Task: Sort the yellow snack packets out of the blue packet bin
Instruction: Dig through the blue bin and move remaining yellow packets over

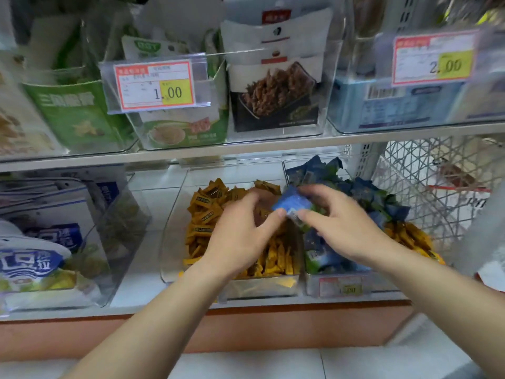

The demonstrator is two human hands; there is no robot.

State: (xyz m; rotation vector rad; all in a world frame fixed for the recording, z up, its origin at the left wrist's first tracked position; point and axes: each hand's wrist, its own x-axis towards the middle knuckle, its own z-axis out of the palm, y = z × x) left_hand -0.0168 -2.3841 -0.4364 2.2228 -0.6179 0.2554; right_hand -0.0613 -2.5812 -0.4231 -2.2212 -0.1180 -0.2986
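On the lower shelf a clear bin [175, 258] holds several yellow snack packets [207, 212]. To its right stands the blue packet bin [341, 287], heaped with blue packets [363, 192], and yellow packets [410, 239] lie at its right side. A single blue packet [291, 205] is blurred in the air between the two bins. My left hand [240, 236] pinches its lower edge with the thumb. My right hand [341, 222] holds it from the right with thumb and fingers.
The upper shelf [246, 151] carries clear bins of green, black and light-blue snack packs, with price tags 1.00 [154, 84] and 2.00 [434, 60]. A clear bin of white-and-blue bags [35, 258] stands at the lower left. A white wire basket [426, 181] sits at the right.
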